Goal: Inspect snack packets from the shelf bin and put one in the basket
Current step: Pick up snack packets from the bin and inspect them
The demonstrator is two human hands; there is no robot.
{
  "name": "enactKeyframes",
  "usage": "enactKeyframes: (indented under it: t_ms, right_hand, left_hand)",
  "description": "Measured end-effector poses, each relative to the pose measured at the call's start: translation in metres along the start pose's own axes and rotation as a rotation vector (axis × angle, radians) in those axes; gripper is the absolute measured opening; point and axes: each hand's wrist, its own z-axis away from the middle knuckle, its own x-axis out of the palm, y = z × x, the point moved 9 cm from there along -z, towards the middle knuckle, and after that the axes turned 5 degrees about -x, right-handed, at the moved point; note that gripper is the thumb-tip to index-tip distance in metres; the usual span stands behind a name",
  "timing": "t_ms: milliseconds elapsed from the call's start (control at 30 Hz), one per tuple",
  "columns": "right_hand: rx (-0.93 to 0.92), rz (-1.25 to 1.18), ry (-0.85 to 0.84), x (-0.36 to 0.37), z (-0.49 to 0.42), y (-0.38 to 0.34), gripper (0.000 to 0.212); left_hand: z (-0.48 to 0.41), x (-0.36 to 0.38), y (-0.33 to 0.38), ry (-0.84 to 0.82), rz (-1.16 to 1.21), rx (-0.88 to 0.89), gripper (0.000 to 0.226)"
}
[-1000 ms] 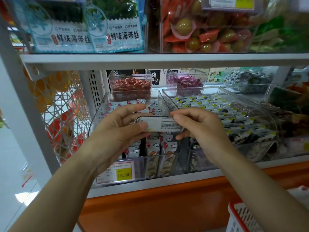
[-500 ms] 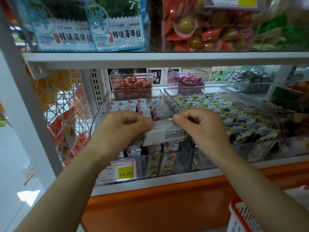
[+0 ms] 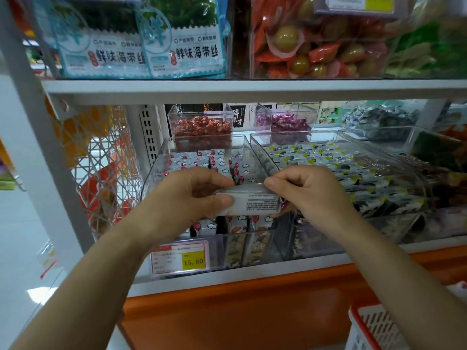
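Observation:
A small white snack packet (image 3: pixel 255 202) with fine print on its back is held level between both hands, just above the clear shelf bin (image 3: pixel 161 168). My left hand (image 3: pixel 187 198) grips its left end with thumb and curled fingers. My right hand (image 3: pixel 308 190) pinches its right end. The bin holds several more white packets (image 3: pixel 199 160) with red and cloud marks. The basket (image 3: pixel 366 329), white with a red rim, shows only a corner at the bottom right, below my right forearm.
A yellow price tag (image 3: pixel 193 261) reading 15.80 fronts the bin. A second clear bin (image 3: pixel 328 157) of grey-and-yellow packets stands to the right. Small boxes of red (image 3: pixel 202 127) and purple sweets (image 3: pixel 283 122) sit behind. A shelf board (image 3: pixel 252 87) hangs overhead; a wire rack (image 3: pixel 101 168) is left.
The packet has been turned so its printed back faces up more. My left fingers curled round its end. Both hands stay over the bin, almost unmoved.

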Motion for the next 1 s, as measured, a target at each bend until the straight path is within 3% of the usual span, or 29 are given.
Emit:
enactKeyframes:
  t_ms: [100,233,333,467,533,633,700,867,1000]
  right_hand:
    - [0.024,-0.055,-0.064,-0.001,-0.001,0.002,0.015]
    - [-0.011,-0.052,0.000,-0.006,-0.002,0.003,0.019]
    - [0.002,-0.105,0.016,0.000,-0.001,0.008,0.015]
    - [0.005,-0.072,-0.062,0.013,-0.004,0.010,0.037]
    - [-0.014,-0.023,0.052,0.004,-0.008,0.010,0.030]
    - [-0.011,-0.017,0.262,-0.017,-0.012,0.012,0.015]
    - [0.006,0.016,0.334,-0.026,-0.015,0.015,0.021]
    - [0.030,0.029,0.400,-0.029,-0.025,0.022,0.028]
    - [0.028,0.013,0.393,-0.024,-0.034,0.023,0.021]
  left_hand:
    - [0.001,0.002,0.000,-0.022,-0.029,0.016,0.016]
    - [-0.001,0.004,-0.002,-0.034,0.007,0.014,0.014]
    - [-0.005,-0.006,-0.008,0.074,0.028,-0.006,0.015]
    - [-0.010,-0.017,-0.008,0.214,0.153,-0.017,0.016]
    - [-0.013,-0.028,-0.007,0.320,0.106,0.008,0.019]
    - [-0.022,-0.050,0.000,0.516,-0.167,0.065,0.029]
    - [-0.039,-0.046,0.000,0.463,-0.380,0.061,0.035]
    - [-0.087,-0.012,-0.026,0.097,-0.898,-0.091,0.023]
    - [-0.099,0.000,-0.065,-0.136,-1.157,-0.206,0.050]
